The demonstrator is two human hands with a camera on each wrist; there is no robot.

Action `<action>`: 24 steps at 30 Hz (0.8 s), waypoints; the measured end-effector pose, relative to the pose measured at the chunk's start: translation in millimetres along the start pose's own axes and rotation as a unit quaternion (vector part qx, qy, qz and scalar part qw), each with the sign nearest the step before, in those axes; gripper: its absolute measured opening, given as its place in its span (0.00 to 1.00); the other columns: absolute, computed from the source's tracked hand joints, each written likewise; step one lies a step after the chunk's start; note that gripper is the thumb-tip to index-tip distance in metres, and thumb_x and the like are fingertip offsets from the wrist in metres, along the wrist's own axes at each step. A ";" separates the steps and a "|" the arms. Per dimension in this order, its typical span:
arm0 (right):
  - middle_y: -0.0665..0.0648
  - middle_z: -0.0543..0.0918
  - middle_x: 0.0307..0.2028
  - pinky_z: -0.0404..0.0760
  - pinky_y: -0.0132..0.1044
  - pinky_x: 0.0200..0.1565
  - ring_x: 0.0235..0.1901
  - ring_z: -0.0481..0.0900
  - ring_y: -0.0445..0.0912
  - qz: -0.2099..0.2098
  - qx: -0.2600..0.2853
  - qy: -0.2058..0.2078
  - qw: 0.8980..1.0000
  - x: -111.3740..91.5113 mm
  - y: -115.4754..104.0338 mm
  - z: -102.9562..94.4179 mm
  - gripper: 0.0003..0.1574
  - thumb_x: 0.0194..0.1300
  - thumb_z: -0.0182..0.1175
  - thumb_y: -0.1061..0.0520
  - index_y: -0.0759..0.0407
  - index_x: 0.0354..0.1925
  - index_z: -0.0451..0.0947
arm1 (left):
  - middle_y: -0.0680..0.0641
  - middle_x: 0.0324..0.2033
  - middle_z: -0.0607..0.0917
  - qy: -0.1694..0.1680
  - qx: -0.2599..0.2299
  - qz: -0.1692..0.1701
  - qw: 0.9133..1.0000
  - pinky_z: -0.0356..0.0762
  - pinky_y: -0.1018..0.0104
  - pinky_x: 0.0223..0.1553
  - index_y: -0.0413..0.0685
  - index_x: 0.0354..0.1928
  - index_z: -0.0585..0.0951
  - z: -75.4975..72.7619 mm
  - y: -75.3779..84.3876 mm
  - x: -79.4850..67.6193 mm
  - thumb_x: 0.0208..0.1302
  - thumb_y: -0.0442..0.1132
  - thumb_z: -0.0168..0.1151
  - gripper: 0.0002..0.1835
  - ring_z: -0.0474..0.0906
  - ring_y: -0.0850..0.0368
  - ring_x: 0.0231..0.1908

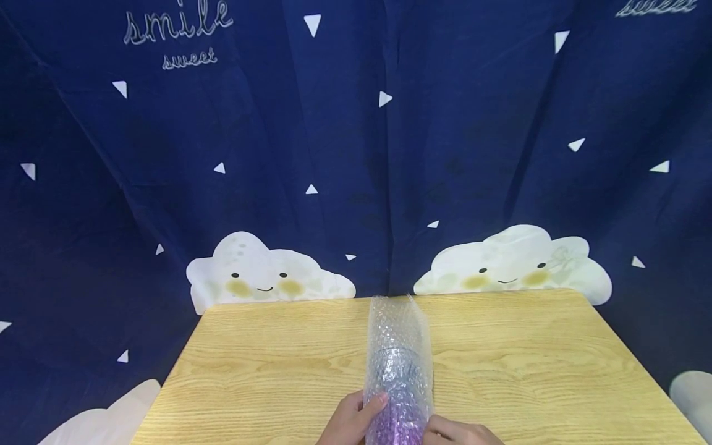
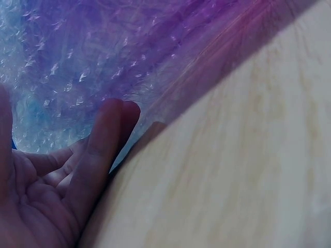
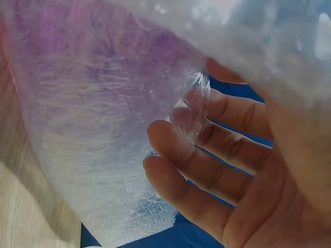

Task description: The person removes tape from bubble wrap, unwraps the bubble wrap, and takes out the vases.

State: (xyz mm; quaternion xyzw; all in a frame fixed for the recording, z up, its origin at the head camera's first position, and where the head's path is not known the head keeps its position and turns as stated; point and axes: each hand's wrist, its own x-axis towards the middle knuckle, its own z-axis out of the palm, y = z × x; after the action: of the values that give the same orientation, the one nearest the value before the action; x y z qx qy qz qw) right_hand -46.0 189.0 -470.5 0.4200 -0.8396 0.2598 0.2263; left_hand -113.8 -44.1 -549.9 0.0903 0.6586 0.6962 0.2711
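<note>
A bottle-shaped thing (image 1: 396,377), blue at its far end and purple nearer me, shows through clear bubble wrap (image 1: 389,321). The wrap extends past its far end toward the back of the table. My left hand (image 1: 353,417) holds the wrapped thing from the left, its thumb on top; in the left wrist view its fingers (image 2: 98,155) lie against the underside. On the right side, my right hand (image 1: 456,431) grips the edge of the bubble wrap. The right wrist view shows its curled fingers (image 3: 207,150) at a loose fold of wrap; its thumb is mostly hidden there.
The wrapped thing is over a light wooden table (image 1: 267,364). Behind the table hangs a dark blue curtain (image 1: 267,136) with white triangles and smiling clouds, reaching down to its back edge.
</note>
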 end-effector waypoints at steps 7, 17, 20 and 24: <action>0.31 0.73 0.26 0.58 0.04 0.22 0.24 0.58 0.13 0.023 0.024 -0.010 0.999 -0.4 -2.1 1.4 0.17 0.52 0.70 0.56 0.39 0.23 0.72 | 0.42 0.44 0.89 0.001 0.007 0.003 1.000 0.89 0.56 0.40 0.47 0.59 0.77 -0.6 -0.5 0.2 0.72 0.57 0.50 0.25 0.88 0.48 0.41; 0.31 0.75 0.26 0.62 0.04 0.23 0.25 0.61 0.11 0.045 0.062 -0.007 0.997 -3.3 -2.7 4.1 0.12 0.57 0.69 0.54 0.38 0.27 0.76 | 0.43 0.41 0.90 0.003 0.018 0.011 1.000 0.89 0.59 0.38 0.46 0.56 0.79 -3.1 -1.9 -0.1 0.72 0.56 0.50 0.24 0.88 0.49 0.38; 0.30 0.76 0.24 0.63 0.06 0.21 0.24 0.61 0.11 0.080 0.094 -0.010 0.992 -4.0 -4.1 4.6 0.11 0.59 0.67 0.54 0.37 0.29 0.76 | 0.43 0.41 0.90 0.003 0.016 0.011 1.000 0.89 0.59 0.38 0.46 0.56 0.79 -3.2 -1.9 -0.1 0.72 0.56 0.50 0.24 0.88 0.49 0.38; 0.30 0.75 0.21 0.64 0.08 0.19 0.22 0.61 0.10 0.137 0.138 -0.012 0.981 -4.5 -6.9 4.6 0.13 0.62 0.65 0.56 0.37 0.28 0.74 | 0.42 0.41 0.89 0.003 0.009 0.009 1.000 0.89 0.58 0.39 0.45 0.57 0.78 -2.8 -2.0 -0.4 0.72 0.56 0.51 0.24 0.88 0.49 0.39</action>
State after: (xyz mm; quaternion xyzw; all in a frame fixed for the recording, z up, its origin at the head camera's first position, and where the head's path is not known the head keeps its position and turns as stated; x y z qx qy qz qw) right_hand -38.7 185.2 -475.0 0.3311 -0.8481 0.3964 0.1182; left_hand -114.2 -46.8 -552.0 0.0966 0.6646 0.6932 0.2617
